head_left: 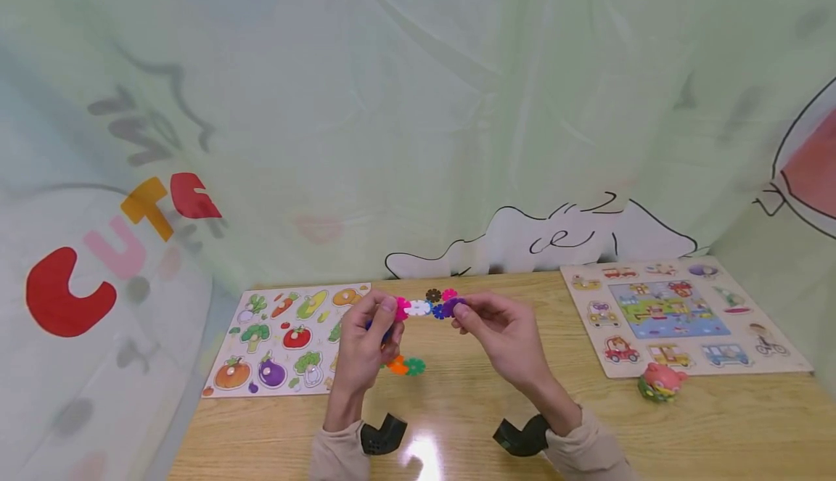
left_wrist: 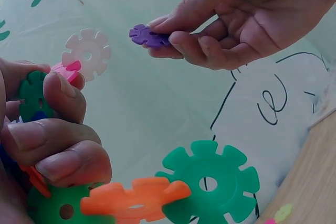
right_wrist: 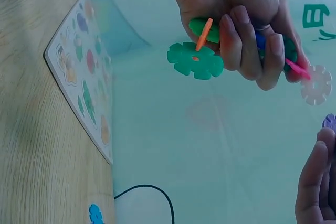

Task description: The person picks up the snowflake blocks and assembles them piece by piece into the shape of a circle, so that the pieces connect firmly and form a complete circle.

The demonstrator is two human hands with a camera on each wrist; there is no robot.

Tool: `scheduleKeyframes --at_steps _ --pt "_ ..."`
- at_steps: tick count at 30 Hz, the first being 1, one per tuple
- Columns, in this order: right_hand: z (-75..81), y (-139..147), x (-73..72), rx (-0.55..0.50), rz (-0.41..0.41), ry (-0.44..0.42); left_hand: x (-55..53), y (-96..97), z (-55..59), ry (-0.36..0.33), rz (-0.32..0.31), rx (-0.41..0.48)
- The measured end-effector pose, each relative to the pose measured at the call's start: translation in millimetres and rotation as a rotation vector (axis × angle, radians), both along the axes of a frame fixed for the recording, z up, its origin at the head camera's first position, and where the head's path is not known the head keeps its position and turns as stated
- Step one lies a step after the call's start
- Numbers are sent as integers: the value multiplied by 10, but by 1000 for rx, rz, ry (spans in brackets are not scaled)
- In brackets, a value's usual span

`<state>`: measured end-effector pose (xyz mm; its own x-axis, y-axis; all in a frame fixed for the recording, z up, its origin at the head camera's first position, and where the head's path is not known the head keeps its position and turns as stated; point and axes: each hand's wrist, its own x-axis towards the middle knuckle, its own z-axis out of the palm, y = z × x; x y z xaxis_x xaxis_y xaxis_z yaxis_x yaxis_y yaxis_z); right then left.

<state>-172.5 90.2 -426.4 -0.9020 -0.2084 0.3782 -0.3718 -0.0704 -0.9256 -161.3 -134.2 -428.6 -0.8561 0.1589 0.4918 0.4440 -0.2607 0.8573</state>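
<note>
My left hand [head_left: 367, 339] grips a chain of interlocking snowflake discs, held up above the table. In the left wrist view the chain shows a white disc [left_wrist: 87, 54] at one end, joined to a pink disc [left_wrist: 67, 71]. From the other side of the fist hang an orange disc [left_wrist: 137, 199] and a green disc [left_wrist: 210, 182]. Curled fingers hide the middle of the chain. My right hand [head_left: 506, 329] pinches a purple disc [left_wrist: 149, 36] between thumb and fingers. A gap separates the purple disc from the white one.
Several loose discs, among them a brown disc [head_left: 434, 295], lie on the wooden table [head_left: 457, 423] beyond the hands. A vegetable puzzle board [head_left: 225, 332] lies at left, a vehicle puzzle board [head_left: 604, 354] at right. By its near edge sits a pink pig toy [head_left: 662, 379].
</note>
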Motion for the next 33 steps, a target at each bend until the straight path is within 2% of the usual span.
scheduleKeyframes --at_steps 4,8,18,23,30,33 --pt "8 -3 6 -9 -26 -6 -6 18 -5 32 -8 -2" --pt "8 -7 13 -14 -21 42 -6 28 -1 70 -14 -13" --pt "13 -15 56 39 -27 175 24 83 10 83 -49 -66" --pt "45 -10 91 85 -75 218 51 139 21 59 -57 -56" --pt "49 -13 86 63 -73 239 51 174 39 35 -86 -66" --pt "39 -12 73 61 -77 245 39 153 36 -4 -110 -95"
